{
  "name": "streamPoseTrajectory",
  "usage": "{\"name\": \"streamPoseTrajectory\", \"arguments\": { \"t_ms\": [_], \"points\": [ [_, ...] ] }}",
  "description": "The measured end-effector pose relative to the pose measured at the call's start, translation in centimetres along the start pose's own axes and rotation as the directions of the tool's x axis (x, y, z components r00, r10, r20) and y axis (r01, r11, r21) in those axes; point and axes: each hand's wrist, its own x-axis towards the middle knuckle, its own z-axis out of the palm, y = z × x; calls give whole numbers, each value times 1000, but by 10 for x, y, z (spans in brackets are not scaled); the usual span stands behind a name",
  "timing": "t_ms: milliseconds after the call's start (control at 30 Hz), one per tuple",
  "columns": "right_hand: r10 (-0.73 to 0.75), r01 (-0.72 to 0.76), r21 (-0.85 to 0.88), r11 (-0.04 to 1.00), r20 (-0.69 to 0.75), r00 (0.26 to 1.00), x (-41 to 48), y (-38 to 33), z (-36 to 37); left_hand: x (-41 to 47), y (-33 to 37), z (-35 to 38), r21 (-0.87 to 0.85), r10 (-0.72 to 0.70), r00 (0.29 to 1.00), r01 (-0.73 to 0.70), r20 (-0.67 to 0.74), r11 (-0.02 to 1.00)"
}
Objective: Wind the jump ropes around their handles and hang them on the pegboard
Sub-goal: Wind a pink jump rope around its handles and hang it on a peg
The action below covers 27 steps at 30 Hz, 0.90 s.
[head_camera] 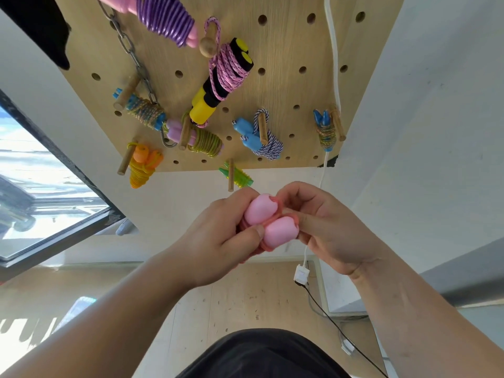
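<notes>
Both grips are clenched on one bundle. The left grip (218, 241) wraps it from its own side, with the thumb pressed in where the two pink handles (259, 211) meet. The right grip (330, 227) pinches the opposite side, its fingers curled at the coral rope (262, 248) wound round the handles.

The handles lie side by side between the grips. Their long axes point back toward the wearer, so mostly their rounded ends show.

The pegboard (286, 45) lies beyond and above both grips, apart from the bundle. The closest peg (231, 175), just past the left grip's knuckles, already carries a green rope (241, 178).

Whether a free loop is ready for hanging is hidden. I judge the winding nearly finished, with the lift to a peg coming next.
</notes>
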Motion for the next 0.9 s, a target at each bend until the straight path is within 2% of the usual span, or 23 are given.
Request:
{"name": "streamPoseTrajectory", "arguments": {
  "t_ms": [133, 233, 300, 367, 533, 700, 900],
  "points": [
    [-13, 0, -62, 998, -208, 978, 0, -1, 4, 3, -6, 8, -92, -194, 975, 184, -113, 979],
    [-133, 56, -225, 973, -341, 931, -1, 1, 18, 3, -5, 16, -115, -240, 962, 226, -132, 967],
    [-187, 66, -306, 950, -386, 903, 0, 6, 23, 3, -3, 20, -247, -277, 955, 244, -110, 938],
    [-182, 68, -281, 957, -402, 897, 1, 8, 24, 3, -2, 21, -342, -316, 943, 264, -106, 902],
    [-106, 50, -156, 986, -378, 920, -2, 10, 26, -1, 0, 30, -330, -331, 916, 248, -227, 911],
    [-95, 35, -161, 986, -384, 918, -1, 11, 26, 0, 5, 44, -382, -406, 859, 278, -312, 881],
    [-44, -41, -219, 975, -366, 929, 0, 11, 24, -3, 3, 44, -418, -441, 832, 288, -337, 862]
  ]
}}
